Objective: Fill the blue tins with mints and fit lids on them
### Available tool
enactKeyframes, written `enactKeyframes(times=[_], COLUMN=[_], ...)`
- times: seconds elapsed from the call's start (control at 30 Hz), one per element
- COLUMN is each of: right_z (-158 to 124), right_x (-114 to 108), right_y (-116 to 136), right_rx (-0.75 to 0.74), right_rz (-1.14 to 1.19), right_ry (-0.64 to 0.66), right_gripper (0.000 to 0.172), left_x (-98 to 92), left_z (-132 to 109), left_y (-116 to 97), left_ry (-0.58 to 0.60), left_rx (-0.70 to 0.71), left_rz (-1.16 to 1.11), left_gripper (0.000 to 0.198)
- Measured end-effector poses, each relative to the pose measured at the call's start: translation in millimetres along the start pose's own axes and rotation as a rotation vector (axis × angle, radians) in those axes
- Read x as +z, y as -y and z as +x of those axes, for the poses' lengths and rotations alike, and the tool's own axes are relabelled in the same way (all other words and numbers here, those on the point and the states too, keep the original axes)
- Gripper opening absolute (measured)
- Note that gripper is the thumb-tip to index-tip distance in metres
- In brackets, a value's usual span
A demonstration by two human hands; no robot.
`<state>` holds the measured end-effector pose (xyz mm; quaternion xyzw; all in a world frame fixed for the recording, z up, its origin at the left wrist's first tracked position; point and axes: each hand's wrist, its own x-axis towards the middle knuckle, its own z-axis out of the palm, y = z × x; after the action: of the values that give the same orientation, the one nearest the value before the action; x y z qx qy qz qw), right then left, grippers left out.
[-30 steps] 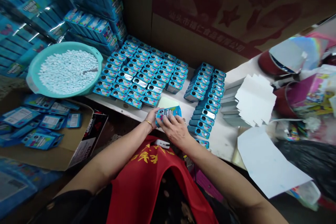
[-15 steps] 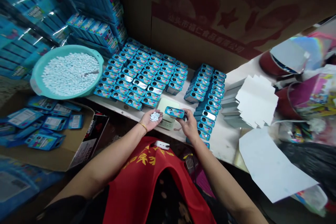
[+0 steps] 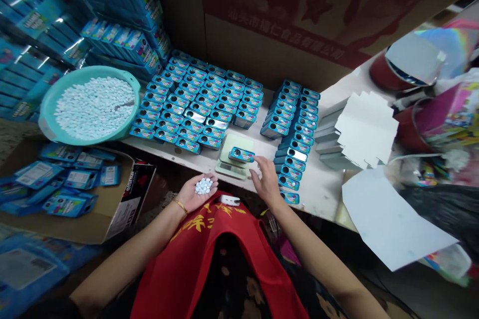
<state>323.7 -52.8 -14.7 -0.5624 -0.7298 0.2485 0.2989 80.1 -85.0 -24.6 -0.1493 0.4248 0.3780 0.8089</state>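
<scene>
My left hand (image 3: 188, 196) is palm up and cupped around a small heap of pale blue-white candies (image 3: 203, 186), in front of the table edge. On the cream kitchen scale (image 3: 221, 154) stands a blue candy tin (image 3: 241, 154) with a dark round opening in its top. Just right of that tin is my right hand (image 3: 268, 179), thumb and fingers apart and nothing between them. Its fingertips are very close to the tin's right end; whether they touch it, I cannot tell.
Rows of blue tins (image 3: 194, 92) fill the table's left, with narrower rows (image 3: 294, 152) at right. A turquoise basin (image 3: 45, 122) of candies stands far left, above a cardboard box (image 3: 99, 217) of blue packs. White card stacks (image 3: 368, 129) stand right; a large carton (image 3: 269, 20) rises behind.
The blue tin has gone from my right hand onto the scale, and that hand has let go. My left hand, still holding candies, has drawn back left, away from the scale.
</scene>
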Motion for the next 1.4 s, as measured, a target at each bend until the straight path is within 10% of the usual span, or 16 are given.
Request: enactKeyframes(times=[0.2,0.53,1.4], right_z=[-29,-7,30], right_x=[4,-2,18], right_y=[24,-5,-14], right_rx=[-0.040,0.221,-0.001], right_rz=[0.046,0.093,-0.102], right_ry=[0.015,-0.244,0.071], right_gripper=[0.017,0.030,0.049], left_x=[-6.7,-16.8,1.3], left_z=[-7,-9,3], left_y=[2,-1,-11], left_ry=[-0.060,-0.094,-0.041], left_rx=[-0.017,0.008,0.057], left_rz=[0.010,-0.031,-0.044], left_gripper=[0.018,0.016,0.017])
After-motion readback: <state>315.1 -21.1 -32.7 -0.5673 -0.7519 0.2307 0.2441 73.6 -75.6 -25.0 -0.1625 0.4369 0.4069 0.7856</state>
